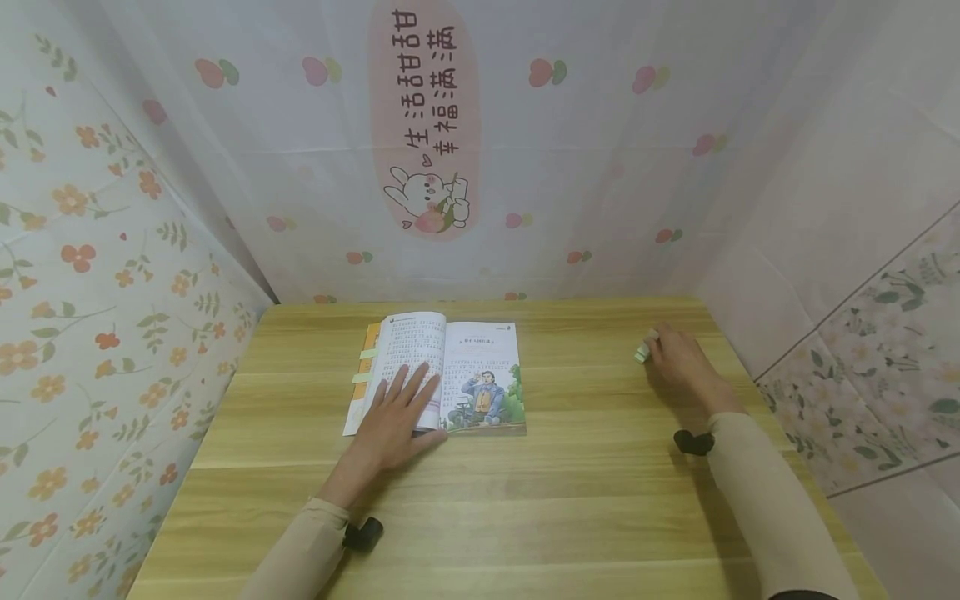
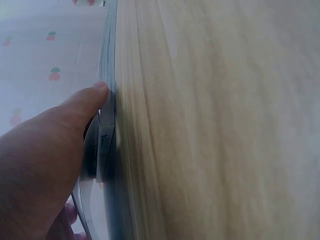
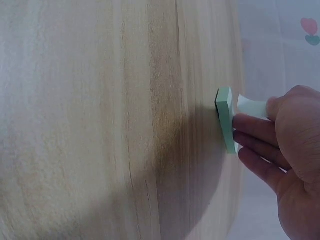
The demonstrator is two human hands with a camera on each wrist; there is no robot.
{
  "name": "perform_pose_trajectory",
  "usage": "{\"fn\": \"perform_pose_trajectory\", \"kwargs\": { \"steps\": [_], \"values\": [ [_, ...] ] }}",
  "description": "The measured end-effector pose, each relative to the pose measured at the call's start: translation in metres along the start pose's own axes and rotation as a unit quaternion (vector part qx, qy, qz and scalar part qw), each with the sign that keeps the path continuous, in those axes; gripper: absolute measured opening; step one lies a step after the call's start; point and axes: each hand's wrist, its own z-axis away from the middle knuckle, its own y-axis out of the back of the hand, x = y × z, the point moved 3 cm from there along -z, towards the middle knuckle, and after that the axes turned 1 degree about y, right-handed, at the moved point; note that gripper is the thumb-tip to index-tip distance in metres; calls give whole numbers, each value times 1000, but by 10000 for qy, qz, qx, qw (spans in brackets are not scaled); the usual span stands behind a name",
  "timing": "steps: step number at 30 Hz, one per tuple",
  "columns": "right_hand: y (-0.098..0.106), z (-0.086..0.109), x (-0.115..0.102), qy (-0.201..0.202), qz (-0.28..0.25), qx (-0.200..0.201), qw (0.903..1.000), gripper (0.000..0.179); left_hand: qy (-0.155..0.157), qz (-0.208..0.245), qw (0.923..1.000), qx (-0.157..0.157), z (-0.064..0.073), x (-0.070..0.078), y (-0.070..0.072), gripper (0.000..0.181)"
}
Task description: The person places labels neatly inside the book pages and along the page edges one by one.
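Note:
An open book (image 1: 483, 354) lies on the table, with printed text and a colour picture on its right page. My left hand (image 1: 393, 421) rests on the left page with the fingers spread. In the left wrist view, the thumb (image 2: 92, 100) lies along the book's lower edge. Over at the right, my right hand (image 1: 681, 362) is at a small pad of pale green sticky notes (image 3: 226, 120) on the table. Its thumb pinches a lifted sticky note (image 3: 252, 107), which curls away from the pad. The other fingers touch the pad's side.
Pale green tabs (image 1: 362, 378) stick out from the book's left edge over an orange cover strip. The wood-grain table (image 1: 570, 500) meets a patterned curtain (image 1: 600, 183) at the back. Flowered cloth (image 1: 97, 292) hangs at the left, and more panels stand at the right.

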Motion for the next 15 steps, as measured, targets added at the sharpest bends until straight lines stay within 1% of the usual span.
{"fn": "perform_pose_trajectory", "kwargs": {
  "steps": [6, 15],
  "values": [
    [1, 1, -1, -7, -108, 21, 9999, 26, -70, 90, 9998, 147, 1, 0, 1, 99],
    [2, 1, 2, -123, -271, 26, 9996, 30, -30, -42, 10000, -40, 1, 0, 2, 97]
  ]
}}
